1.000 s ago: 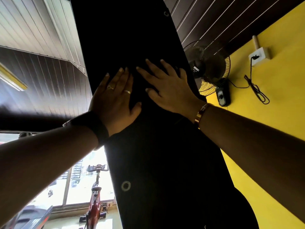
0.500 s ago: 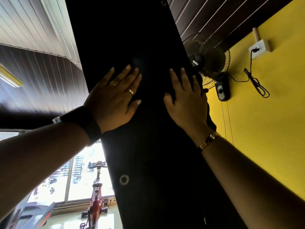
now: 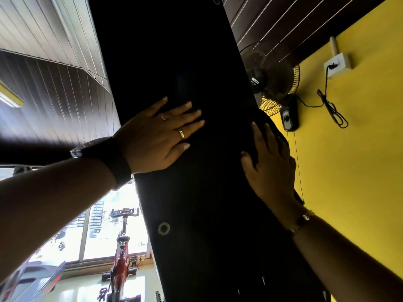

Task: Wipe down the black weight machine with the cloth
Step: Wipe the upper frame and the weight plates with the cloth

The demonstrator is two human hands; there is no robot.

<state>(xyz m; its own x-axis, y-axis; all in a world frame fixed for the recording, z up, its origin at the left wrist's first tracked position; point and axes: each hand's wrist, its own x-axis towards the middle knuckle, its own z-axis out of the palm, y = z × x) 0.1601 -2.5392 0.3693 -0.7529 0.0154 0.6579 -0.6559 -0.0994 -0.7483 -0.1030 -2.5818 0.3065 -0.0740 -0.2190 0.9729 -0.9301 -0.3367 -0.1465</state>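
Looking up here. The black weight machine (image 3: pixel 185 62) runs as a big dark panel right up the middle, with a little metal ring (image 3: pixel 164 228) set in it lower down. The left hand (image 3: pixel 157 136) lies flat on the panel with its fingers spread, two rings on them and a dark wristband (image 3: pixel 109 158) on the wrist. The right hand (image 3: pixel 268 162), with a gold bracelet (image 3: pixel 303 221), presses a dark cloth (image 3: pixel 267 119) against the panel's right edge, fingers pretty much straight. The cloth is hard to pick out against the black. Behind that edge there's a wall fan (image 3: pixel 272 79) on a yellow wall (image 3: pixel 359 171), plus a socket box (image 3: pixel 337 65) with a dangling cord (image 3: pixel 333 110). A red exercise bike (image 3: pixel 122 253) stands by the bright window (image 3: pixel 102 236).
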